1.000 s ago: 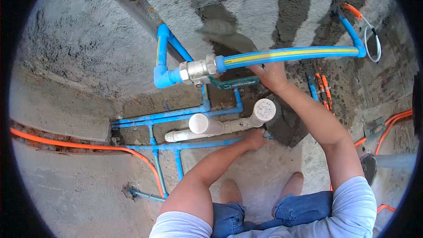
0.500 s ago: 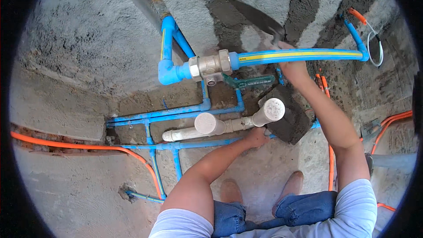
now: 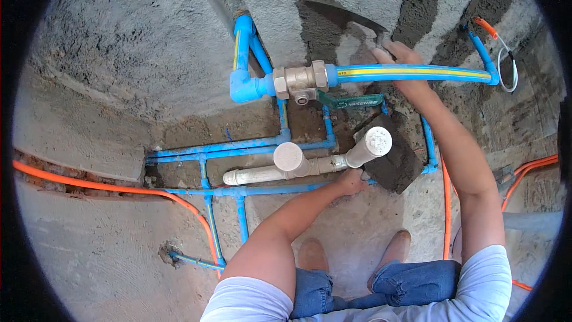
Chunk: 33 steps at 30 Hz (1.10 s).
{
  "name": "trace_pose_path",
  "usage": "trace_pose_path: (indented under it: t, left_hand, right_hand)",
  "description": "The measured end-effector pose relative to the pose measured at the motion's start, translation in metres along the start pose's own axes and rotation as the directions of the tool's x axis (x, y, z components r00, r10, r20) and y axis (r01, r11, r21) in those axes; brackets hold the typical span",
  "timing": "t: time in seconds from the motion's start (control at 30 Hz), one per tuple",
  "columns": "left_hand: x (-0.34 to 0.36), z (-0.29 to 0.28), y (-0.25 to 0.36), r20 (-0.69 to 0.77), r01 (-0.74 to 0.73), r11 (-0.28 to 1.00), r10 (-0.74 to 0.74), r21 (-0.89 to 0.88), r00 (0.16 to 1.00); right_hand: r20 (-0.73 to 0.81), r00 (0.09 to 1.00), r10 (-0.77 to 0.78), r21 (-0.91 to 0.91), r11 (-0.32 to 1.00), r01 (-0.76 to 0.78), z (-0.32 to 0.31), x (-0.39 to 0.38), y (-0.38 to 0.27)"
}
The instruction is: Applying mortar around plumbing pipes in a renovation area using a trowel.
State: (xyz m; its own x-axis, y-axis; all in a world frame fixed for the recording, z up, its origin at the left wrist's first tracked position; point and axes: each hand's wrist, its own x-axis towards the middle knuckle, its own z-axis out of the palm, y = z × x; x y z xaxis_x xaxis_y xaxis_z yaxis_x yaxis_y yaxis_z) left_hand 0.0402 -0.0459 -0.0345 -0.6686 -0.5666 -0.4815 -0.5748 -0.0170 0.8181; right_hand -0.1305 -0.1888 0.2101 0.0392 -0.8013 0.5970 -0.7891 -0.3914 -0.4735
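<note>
My right hand (image 3: 403, 64) is closed on a trowel (image 3: 345, 15), whose dark blade lies against the wall along a strip of wet mortar (image 3: 322, 33). The handle is mostly hidden by my fingers. Lower down, my left hand (image 3: 353, 182) grips the near edge of a mortar hawk (image 3: 396, 164), a square board dark with mortar. A capped white pipe (image 3: 375, 143) rises in front of that board and covers part of it. Over my right wrist runs a thick blue pipe with a yellow stripe (image 3: 417, 73).
A brass valve (image 3: 300, 82) with a green lever (image 3: 351, 101) joins the blue pipes. Another white pipe stub (image 3: 289, 160) stands left of my left hand. Orange conduits (image 3: 445, 214) run down at right; another orange conduit (image 3: 107, 186) crosses the left wall.
My right hand has risen a little along the wall, and the trowel blade now appears narrower and flatter. My left hand stays with the hawk. The whole view has shifted slightly.
</note>
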Motion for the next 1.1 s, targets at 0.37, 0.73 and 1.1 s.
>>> trace_pose_path:
  t: [0.37,0.73,1.1]
  left_hand:
    - [0.003,0.009,0.01,-0.029,0.024,1.0,-0.024,0.002,0.999]
    - [0.011,0.044,0.022,-0.038,0.017,1.0,-0.017,-0.011,0.999]
    - [0.011,0.061,-0.006,0.095,-0.15,0.955,0.129,0.257,0.987]
  right_hand:
    - [0.031,0.926,0.377,-0.057,0.925,-0.375,-0.048,-0.164,0.028]
    - [0.134,0.363,0.922,0.171,0.339,-0.925,-0.166,-0.319,0.003]
    - [0.333,0.19,0.924,0.342,0.07,-0.937,-0.132,-0.35,-0.027]
